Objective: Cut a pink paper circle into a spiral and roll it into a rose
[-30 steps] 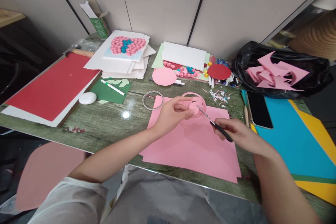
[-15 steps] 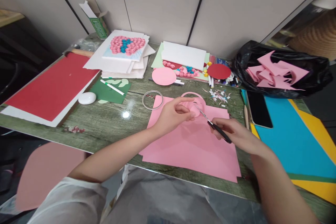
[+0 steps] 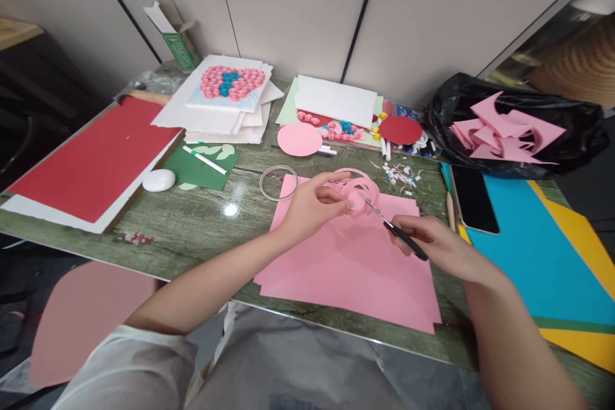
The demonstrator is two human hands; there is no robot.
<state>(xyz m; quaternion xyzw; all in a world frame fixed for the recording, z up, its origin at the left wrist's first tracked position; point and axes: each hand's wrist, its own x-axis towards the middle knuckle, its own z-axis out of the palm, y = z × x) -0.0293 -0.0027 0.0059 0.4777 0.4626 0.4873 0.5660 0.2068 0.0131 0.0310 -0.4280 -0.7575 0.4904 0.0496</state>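
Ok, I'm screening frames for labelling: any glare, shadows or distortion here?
Head view: a bright glare spot on the wood-grain tabletop; head view: soft shadow on the pink paper near the left hand; head view: wall seams slant toward each other, suggesting wide-angle distortion.

A short sleeve [image 3: 129, 368] of soft, pale grey cloth covers the top of the left arm [image 3: 211, 278] in the lower left of the frame, its loose hem lightly creased and ending near the elbow. Below it the slim forearm is bare down to the left fingers [image 3: 339, 207]. In the lower right, the right arm [image 3: 519, 333] shows bare down to the right fingers [image 3: 406, 222]. Wrinkled grey clothing [image 3: 293, 359] fills the bottom centre, with a blurred bluish patch [image 3: 288, 403] at the lower edge
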